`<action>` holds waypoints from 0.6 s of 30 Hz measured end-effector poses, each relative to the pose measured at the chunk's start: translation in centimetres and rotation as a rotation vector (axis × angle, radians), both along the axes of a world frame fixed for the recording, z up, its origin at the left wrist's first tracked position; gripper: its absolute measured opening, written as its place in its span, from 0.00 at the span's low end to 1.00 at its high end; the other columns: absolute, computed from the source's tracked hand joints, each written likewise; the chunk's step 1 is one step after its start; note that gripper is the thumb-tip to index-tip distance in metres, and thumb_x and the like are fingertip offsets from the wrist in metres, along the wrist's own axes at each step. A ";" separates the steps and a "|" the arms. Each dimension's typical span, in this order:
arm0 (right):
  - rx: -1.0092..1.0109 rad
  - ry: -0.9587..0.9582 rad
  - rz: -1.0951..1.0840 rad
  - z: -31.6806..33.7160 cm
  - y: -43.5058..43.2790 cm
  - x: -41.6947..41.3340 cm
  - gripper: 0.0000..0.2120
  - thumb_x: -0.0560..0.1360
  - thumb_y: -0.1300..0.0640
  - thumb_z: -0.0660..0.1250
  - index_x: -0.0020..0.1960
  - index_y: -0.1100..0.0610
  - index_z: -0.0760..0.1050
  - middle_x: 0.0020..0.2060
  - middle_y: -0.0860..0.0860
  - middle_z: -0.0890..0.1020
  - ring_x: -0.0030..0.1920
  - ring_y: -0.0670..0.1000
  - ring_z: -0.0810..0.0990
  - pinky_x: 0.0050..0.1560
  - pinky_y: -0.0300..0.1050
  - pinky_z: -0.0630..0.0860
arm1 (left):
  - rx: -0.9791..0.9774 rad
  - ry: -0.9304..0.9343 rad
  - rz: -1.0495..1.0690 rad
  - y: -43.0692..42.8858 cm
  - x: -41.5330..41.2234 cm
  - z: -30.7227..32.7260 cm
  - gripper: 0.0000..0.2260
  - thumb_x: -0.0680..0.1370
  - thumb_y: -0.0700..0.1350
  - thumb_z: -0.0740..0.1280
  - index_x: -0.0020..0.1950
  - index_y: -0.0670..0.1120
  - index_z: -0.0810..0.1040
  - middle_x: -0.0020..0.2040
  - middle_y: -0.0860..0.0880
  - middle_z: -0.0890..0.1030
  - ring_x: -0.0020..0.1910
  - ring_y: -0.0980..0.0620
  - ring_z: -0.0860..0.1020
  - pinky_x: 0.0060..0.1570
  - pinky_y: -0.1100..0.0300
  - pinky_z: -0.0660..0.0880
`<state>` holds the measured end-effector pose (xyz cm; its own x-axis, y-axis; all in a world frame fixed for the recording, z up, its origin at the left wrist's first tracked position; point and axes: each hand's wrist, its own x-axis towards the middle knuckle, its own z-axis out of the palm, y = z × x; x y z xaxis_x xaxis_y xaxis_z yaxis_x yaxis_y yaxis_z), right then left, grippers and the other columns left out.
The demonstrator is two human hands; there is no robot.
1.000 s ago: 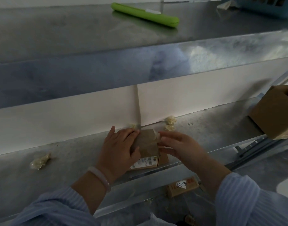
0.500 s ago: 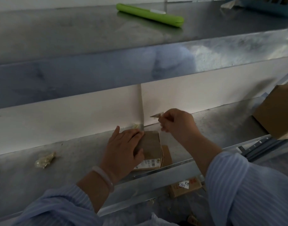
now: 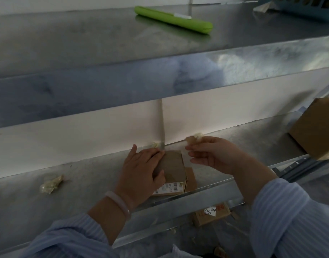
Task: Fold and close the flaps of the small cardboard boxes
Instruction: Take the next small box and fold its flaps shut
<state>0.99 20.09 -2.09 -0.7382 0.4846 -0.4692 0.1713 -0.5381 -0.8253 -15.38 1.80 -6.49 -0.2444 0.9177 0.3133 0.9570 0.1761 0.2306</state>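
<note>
A small brown cardboard box (image 3: 174, 169) with a barcode label on its front sits on the lower metal shelf (image 3: 85, 183). One flap sticks out to its right, flat on the shelf. My left hand (image 3: 141, 170) lies flat over the box's left side and presses it down. My right hand (image 3: 214, 154) hovers to the right of the box, a little above the shelf, and pinches a crumpled scrap of tape (image 3: 191, 139) between thumb and fingertips.
A bigger cardboard box (image 3: 316, 129) stands at the right edge. Crumpled tape wads (image 3: 51, 184) lie on the shelf. A green tube (image 3: 173, 19) and a blue basket (image 3: 309, 6) rest on the upper shelf. Another small box (image 3: 212, 213) lies below.
My right hand pulled a scrap of tape up off the box, then moved right and lower with it. My left hand stayed pressed on the box.
</note>
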 end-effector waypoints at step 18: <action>1.283 -0.519 0.300 -0.8 -1.5 -2.0 0.10 0.73 0.55 0.73 0.54 0.48 0.83 0.40 0.40 0.77 0.43 0.40 0.76 0.46 0.28 0.67 | -0.062 0.005 0.007 -0.2 0.0 0.2 0.24 0.74 0.55 0.58 0.67 0.48 0.75 0.63 0.50 0.77 0.61 0.52 0.75 0.74 0.50 0.49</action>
